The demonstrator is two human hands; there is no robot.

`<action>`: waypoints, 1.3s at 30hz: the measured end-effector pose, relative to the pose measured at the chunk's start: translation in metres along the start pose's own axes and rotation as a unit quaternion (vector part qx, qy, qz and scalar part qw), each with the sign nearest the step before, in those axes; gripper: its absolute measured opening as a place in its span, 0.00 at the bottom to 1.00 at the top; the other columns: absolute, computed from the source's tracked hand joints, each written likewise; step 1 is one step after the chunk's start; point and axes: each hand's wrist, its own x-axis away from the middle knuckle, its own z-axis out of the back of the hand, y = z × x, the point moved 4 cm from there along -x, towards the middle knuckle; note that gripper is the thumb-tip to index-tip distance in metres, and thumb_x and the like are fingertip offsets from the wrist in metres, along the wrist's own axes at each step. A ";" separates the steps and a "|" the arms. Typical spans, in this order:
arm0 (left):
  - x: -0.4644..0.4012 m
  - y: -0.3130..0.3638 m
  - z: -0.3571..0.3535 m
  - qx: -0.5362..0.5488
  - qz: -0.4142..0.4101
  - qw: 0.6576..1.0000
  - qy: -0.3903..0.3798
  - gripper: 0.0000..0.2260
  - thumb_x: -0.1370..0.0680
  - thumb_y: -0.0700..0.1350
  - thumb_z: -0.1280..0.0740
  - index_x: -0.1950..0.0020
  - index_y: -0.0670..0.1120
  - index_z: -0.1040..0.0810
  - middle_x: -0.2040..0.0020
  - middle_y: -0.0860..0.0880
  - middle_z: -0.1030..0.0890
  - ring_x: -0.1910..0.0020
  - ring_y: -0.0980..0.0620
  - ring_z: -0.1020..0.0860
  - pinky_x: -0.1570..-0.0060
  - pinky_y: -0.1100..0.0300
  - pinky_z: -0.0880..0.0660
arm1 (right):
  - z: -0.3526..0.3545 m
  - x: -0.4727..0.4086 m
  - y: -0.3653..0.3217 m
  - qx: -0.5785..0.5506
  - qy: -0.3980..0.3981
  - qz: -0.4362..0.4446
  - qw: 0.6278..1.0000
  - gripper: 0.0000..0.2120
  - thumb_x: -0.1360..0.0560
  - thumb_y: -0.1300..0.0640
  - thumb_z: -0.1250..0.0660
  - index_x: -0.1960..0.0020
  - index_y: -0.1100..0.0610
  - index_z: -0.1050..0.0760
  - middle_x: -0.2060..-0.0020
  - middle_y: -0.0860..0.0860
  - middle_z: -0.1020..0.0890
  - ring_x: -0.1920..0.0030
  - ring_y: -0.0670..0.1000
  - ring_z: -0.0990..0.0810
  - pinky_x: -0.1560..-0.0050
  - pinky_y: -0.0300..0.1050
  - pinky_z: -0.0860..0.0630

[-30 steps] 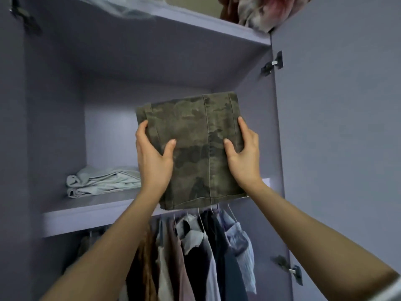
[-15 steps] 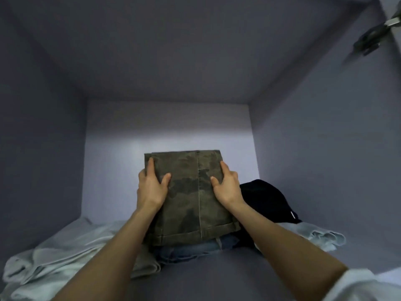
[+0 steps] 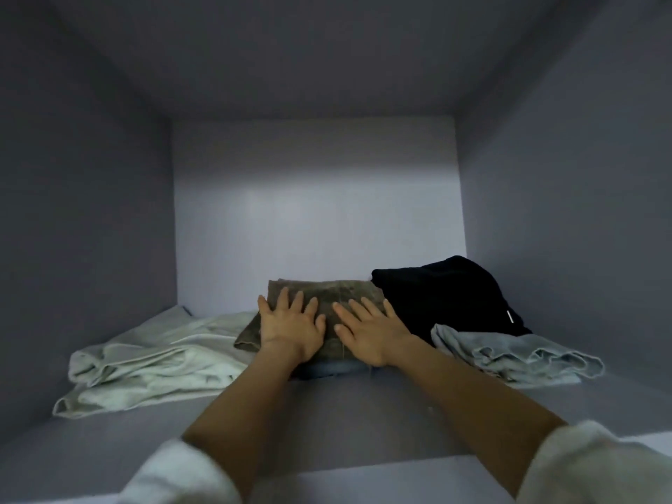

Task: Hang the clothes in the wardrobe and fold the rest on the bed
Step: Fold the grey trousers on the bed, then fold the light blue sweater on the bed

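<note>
camouflage shorts, black garment, lilac shelf

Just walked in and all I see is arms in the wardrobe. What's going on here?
A person is putting folded clothes away on a wardrobe shelf. Both hands, left hand and right hand, lie flat with straight fingers on folded camo trousers, which sit on a blue garment in the middle of the shelf. A pale crumpled garment lies to the left; a black garment and a light blue one lie to the right.
</note>
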 end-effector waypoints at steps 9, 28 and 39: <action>0.163 -0.043 0.037 0.137 0.135 0.972 0.131 0.24 0.21 0.50 0.43 0.25 0.53 0.41 0.23 0.48 0.45 0.24 0.47 0.49 0.29 0.39 0.53 | 0.033 0.111 -0.059 -0.265 0.201 0.074 0.940 0.18 0.20 0.55 0.44 0.31 0.57 0.31 0.33 0.54 0.29 0.32 0.55 0.33 0.32 0.51 0.37; 0.864 -0.086 -0.056 0.199 0.526 0.818 -0.121 0.18 0.20 0.47 0.41 0.30 0.50 0.32 0.32 0.50 0.29 0.35 0.48 0.29 0.37 0.58 0.35 | -0.228 0.565 -0.441 -0.454 -0.236 0.320 0.797 0.11 0.23 0.66 0.38 0.43 0.61 0.21 0.47 0.55 0.18 0.46 0.55 0.20 0.44 0.45 0.27; 1.190 -0.147 0.063 0.085 0.803 0.590 -0.033 0.17 0.19 0.46 0.41 0.31 0.48 0.30 0.35 0.47 0.26 0.39 0.46 0.25 0.40 0.53 0.29 | -0.195 0.806 -0.703 -0.362 -0.431 0.574 0.595 0.11 0.21 0.63 0.40 0.42 0.60 0.22 0.47 0.52 0.18 0.46 0.51 0.20 0.44 0.41 0.27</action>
